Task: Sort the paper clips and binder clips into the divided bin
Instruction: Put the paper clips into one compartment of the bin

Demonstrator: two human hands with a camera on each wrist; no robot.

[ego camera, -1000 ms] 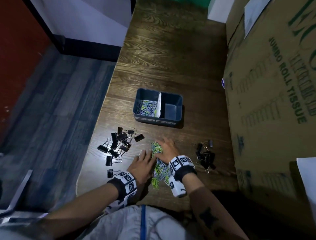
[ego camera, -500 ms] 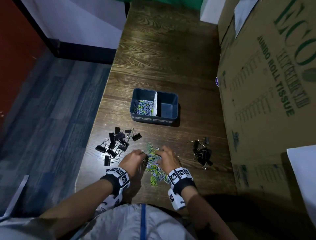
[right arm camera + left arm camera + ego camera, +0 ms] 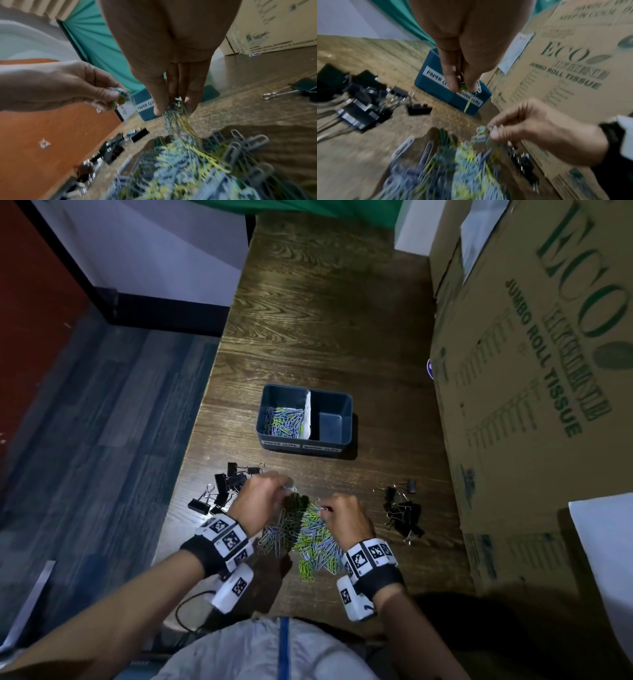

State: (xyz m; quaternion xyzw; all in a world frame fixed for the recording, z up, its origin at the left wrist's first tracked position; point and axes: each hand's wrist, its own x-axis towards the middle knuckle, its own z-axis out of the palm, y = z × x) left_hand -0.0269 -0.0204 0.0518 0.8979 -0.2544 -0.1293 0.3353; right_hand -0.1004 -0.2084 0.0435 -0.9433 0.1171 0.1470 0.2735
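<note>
A heap of yellow, grey and blue paper clips lies on the wooden table in front of me. My left hand pinches a small bunch of paper clips lifted off the heap. My right hand pinches another bunch, with strands trailing down to the heap. The blue divided bin stands beyond; its left compartment holds paper clips, its right one looks bare. Black binder clips lie in a left group and a right group.
Big cardboard boxes wall off the table's right side. The table's left edge drops to a blue-grey floor. The bin carries labels on its front for each compartment. Bare wood lies beyond the bin.
Both hands went from lying flat on the paper clip heap to pinching bunches of clips and lifting them up and forward. The camera view tilted slightly.
</note>
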